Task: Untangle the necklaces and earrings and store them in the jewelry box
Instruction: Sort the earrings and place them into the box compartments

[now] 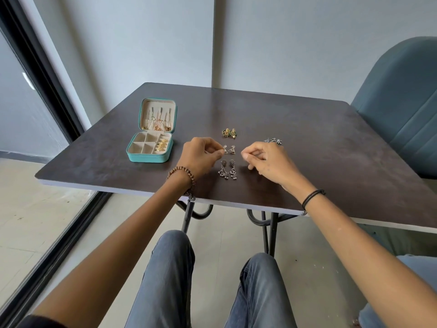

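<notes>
Pinching a triangle earring point(225, 150) on the surface point(307, 150), left hand point(203, 153) treads gently — it looks tiny, light, snaggy, best held by its post; right hand point(266, 160) curled, contents unclear; jewelry box point(146, 157) far left.

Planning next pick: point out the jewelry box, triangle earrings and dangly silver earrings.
jewelry box point(146, 157): head view, front wall.
triangle earrings point(233, 150): head view, right earring.
dangly silver earrings point(233, 171): head view, right earring.

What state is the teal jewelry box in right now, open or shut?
Open: the jewelry box has its lid standing up behind the base, showing chains hung inside and the divided compartments below.
</notes>
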Available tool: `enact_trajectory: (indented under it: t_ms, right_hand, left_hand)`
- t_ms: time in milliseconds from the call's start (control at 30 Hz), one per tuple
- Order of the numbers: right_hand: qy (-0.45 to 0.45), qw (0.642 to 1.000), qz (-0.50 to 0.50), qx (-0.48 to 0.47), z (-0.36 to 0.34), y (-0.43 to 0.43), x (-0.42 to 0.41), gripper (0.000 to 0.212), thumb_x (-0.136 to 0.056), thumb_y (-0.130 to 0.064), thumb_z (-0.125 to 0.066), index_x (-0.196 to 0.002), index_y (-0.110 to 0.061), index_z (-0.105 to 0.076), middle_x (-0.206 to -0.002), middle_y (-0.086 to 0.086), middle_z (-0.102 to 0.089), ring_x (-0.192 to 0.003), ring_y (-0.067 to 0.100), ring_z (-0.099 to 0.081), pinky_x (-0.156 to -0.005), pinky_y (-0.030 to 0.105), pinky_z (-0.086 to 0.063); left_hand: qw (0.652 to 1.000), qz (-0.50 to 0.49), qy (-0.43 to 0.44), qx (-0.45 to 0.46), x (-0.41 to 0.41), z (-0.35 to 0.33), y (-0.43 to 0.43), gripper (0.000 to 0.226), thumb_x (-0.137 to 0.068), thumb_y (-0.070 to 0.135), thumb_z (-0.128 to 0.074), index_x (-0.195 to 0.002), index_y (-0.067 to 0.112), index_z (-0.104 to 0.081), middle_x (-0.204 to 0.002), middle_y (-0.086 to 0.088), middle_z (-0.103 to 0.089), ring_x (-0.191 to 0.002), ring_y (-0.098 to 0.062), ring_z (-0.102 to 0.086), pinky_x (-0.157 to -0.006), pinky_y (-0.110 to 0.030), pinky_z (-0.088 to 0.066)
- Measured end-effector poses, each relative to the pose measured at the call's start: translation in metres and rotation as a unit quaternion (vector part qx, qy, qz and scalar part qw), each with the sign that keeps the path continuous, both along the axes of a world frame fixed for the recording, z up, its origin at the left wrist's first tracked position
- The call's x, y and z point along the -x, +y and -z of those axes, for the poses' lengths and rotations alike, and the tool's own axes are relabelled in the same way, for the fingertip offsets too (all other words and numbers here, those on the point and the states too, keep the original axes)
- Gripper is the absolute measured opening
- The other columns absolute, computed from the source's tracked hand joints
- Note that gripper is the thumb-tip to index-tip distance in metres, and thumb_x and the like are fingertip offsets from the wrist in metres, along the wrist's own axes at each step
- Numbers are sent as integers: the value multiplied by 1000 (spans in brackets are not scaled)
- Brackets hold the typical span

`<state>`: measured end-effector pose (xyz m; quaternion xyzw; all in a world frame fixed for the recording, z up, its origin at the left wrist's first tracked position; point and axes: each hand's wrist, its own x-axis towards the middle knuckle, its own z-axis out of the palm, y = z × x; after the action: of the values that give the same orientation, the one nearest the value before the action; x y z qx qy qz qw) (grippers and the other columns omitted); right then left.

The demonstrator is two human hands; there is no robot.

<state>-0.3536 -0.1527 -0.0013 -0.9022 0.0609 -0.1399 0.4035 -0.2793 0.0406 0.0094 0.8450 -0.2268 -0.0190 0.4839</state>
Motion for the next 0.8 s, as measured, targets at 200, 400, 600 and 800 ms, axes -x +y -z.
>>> enact_trajectory:
  t_ms: [200, 400, 600, 800]
  right_hand:
    - [-15, 999, 51, 2, -12, -37, 7, 9, -94, -16, -68, -99, -14, -75, -89, 1, -75, -73, 15, -74, -56, 8, -45]
    - [-9, 993, 118, 7, -16, -82, 3, 8, -91, -11, -69, -96, -11, -75, -82, 5, -73, -72, 21, -72, -54, 8, -45]
    - [26, 986, 157, 59, -12, -106, -7, 10, -89, -15, -72, -98, -15, -77, -90, 5, -76, -80, 15, -68, -85, 30, -56]
    - [27, 991, 114, 67, -11, -96, -15, 14, -88, -27, -76, -100, -20, -76, -88, -8, -73, -78, 6, -65, -80, 29, -55]
  left_hand:
    - [998, 34, -44, -16, 2, -14, -36, 9, -87, 21, -71, -91, 14, -75, -76, 2, -71, -56, -2, -62, -55, -3, -44]
    - [994, 74, -68, -52, -4, -23, -84, 9, -85, 14, -68, -91, 12, -76, -80, -3, -73, -62, -7, -64, -61, -13, -51]
    - [988, 68, -81, -111, -21, -21, -128, 22, -84, 1, -60, -96, 11, -76, -94, -7, -74, -90, -19, -69, -81, -24, -53]
    - [983, 53, -87, -154, -35, -14, -152, 30, -87, 2, -52, -101, 18, -73, -105, -8, -71, -97, -26, -67, -79, -30, -51]
